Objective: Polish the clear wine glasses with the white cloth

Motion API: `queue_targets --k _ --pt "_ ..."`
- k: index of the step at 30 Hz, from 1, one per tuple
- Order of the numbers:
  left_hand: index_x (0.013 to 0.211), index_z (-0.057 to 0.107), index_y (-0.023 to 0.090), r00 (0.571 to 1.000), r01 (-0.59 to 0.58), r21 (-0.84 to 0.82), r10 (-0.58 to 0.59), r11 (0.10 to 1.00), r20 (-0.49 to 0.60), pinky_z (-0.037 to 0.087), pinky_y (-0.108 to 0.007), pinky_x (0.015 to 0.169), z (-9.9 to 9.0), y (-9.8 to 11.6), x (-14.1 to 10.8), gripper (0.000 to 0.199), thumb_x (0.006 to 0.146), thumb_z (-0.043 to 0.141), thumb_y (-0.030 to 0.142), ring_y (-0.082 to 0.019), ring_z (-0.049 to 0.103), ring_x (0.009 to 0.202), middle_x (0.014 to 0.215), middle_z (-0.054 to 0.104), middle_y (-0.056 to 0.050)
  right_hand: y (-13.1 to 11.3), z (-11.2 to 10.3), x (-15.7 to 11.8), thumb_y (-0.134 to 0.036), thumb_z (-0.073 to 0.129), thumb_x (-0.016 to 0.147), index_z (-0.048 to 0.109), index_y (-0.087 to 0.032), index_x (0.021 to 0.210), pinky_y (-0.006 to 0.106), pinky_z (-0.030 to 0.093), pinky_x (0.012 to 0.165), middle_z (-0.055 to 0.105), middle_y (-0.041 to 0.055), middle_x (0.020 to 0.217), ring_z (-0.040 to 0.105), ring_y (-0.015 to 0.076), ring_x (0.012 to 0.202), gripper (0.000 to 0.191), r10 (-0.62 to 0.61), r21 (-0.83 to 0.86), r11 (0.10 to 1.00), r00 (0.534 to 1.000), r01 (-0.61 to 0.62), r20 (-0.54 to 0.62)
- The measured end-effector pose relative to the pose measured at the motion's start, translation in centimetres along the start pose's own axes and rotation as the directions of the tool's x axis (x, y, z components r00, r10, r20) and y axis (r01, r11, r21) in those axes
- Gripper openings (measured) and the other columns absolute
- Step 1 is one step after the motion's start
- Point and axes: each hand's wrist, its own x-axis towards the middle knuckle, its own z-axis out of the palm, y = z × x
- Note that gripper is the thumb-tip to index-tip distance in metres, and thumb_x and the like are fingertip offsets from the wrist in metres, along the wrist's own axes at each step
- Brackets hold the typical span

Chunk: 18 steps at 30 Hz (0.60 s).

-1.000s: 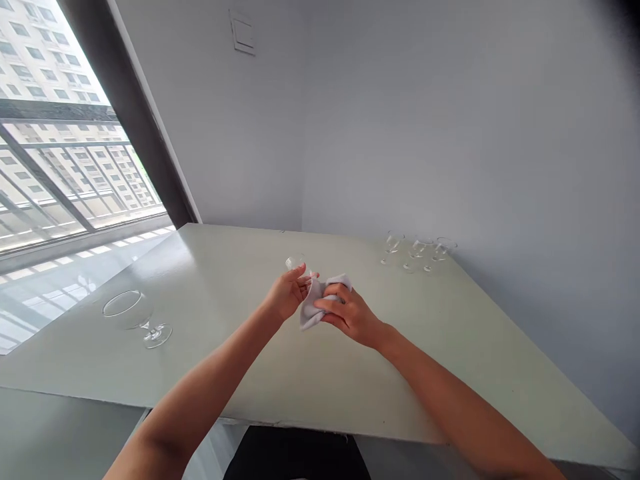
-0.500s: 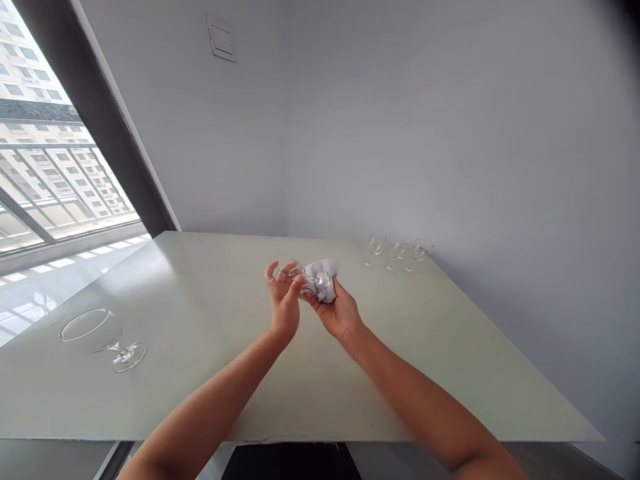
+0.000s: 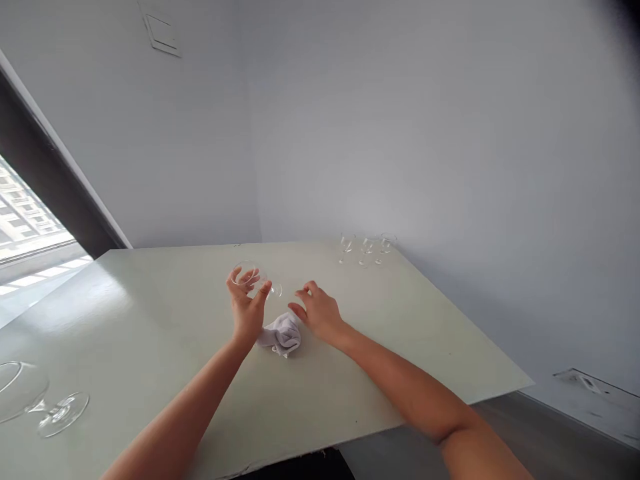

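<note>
A clear stemmed glass (image 3: 256, 275) lies tilted in my left hand (image 3: 249, 300), its bowl against the fingers and its foot pointing right. My right hand (image 3: 320, 312) is off the glass, fingers apart and curved, with nothing in it. Below and between the hands, a crumpled white cloth (image 3: 286, 335) rests on the pale table (image 3: 350, 387), close to my left wrist.
At the table's far right edge stand three stemmed glasses (image 3: 369, 247). Another, larger-looking glass (image 3: 63, 413) is at the near left, partly cut off by the frame. Grey walls meet behind the table, and a window shows at the left.
The white cloth has left my right hand and now lies on the table. My right hand has let go and moved away from the glass. The view has turned to the right.
</note>
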Motion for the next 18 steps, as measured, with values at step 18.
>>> queue_targets --k 18 --pt "0.122 0.039 0.030 0.935 0.039 0.432 -0.185 0.901 0.301 0.040 -0.040 0.086 -0.8 -5.9 -2.9 0.049 0.075 0.053 0.030 -0.020 0.052 0.099 0.109 0.055 -0.005 13.0 1.3 10.3 -0.032 0.046 0.078 0.060 -0.014 0.089 0.025 0.038 0.063 0.065 0.0052 0.076 0.057 0.0155 0.069 0.025 0.357 0.138 0.930 0.927 -0.341 -0.115"
